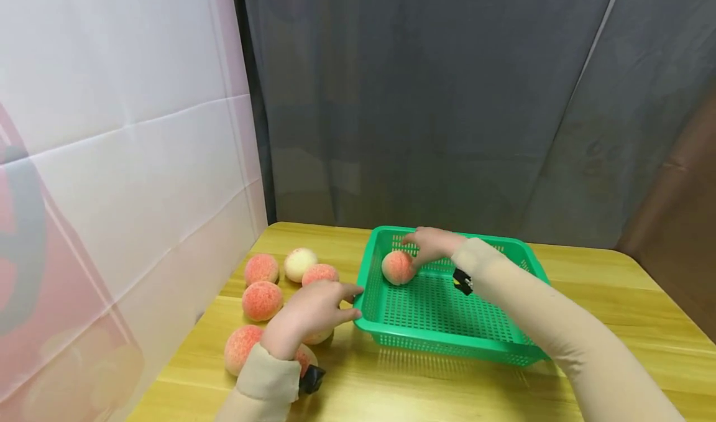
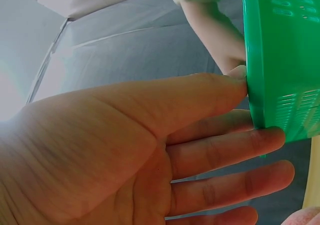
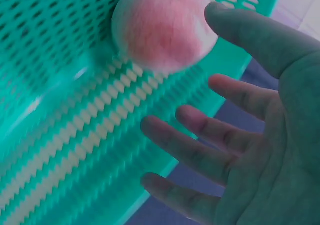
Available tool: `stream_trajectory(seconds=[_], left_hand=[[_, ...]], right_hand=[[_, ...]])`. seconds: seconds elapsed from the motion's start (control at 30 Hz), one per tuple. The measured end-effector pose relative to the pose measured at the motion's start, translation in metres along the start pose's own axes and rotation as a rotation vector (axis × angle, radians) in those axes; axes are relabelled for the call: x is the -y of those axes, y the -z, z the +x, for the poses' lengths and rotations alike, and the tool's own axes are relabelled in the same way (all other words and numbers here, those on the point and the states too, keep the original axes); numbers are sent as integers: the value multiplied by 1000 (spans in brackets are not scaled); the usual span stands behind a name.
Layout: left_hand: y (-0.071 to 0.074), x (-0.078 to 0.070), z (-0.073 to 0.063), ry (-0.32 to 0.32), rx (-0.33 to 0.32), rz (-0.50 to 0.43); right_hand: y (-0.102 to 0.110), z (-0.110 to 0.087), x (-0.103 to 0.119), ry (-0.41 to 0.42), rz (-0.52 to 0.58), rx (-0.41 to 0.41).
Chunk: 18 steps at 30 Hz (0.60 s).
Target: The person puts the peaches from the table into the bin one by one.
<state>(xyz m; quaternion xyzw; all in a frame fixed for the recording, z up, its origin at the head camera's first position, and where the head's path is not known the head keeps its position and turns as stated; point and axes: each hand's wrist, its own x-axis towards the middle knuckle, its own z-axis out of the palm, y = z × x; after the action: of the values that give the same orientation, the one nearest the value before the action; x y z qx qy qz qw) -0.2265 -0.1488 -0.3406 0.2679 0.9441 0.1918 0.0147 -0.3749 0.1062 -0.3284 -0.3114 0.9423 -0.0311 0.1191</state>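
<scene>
In the head view a green plastic basket [image 1: 447,338] stands on the wooden table. One peach [image 1: 398,268] lies inside, by its left wall. My right hand [image 1: 433,245] is over the basket beside this peach. In the right wrist view its fingers [image 3: 190,145] are spread apart from the peach [image 3: 165,30], and the thumb tip is close to or touching the fruit's side. My left hand [image 1: 313,313] rests its thumb and fingertips against the basket's left rim. Nearly straight fingers [image 2: 225,150] show in the left wrist view.
Several peaches lie left of the basket, among them a pale one [image 1: 300,265] and a red one [image 1: 262,301]. The left hand and sleeve partly cover others. A white printed sheet [image 1: 168,161] hangs on the left, a grey curtain [image 1: 419,99] behind the table.
</scene>
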Motion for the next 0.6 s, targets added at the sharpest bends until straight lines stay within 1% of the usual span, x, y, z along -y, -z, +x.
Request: stream_trajectory(seconds=[0.13, 0.23, 0.33, 0.37, 0.47, 0.6], left_hand=[[-1, 2, 2, -6, 5, -16], [0, 5, 0, -1, 4, -25], [2, 9, -1, 9, 1, -37], [3, 11, -1, 9, 1, -36], [5, 16, -5, 30, -4, -52], [8, 24, -14, 50, -3, -70]], right_hand=[[9, -30, -19, -47, -6, 14], [17, -51, -33, -82, 40, 17], [24, -71, -47, -97, 79, 2], [27, -78, -52, -105, 91, -8], [30, -94, -63, -91, 88, -57], [29, -114, -72, -71, 92, -133]])
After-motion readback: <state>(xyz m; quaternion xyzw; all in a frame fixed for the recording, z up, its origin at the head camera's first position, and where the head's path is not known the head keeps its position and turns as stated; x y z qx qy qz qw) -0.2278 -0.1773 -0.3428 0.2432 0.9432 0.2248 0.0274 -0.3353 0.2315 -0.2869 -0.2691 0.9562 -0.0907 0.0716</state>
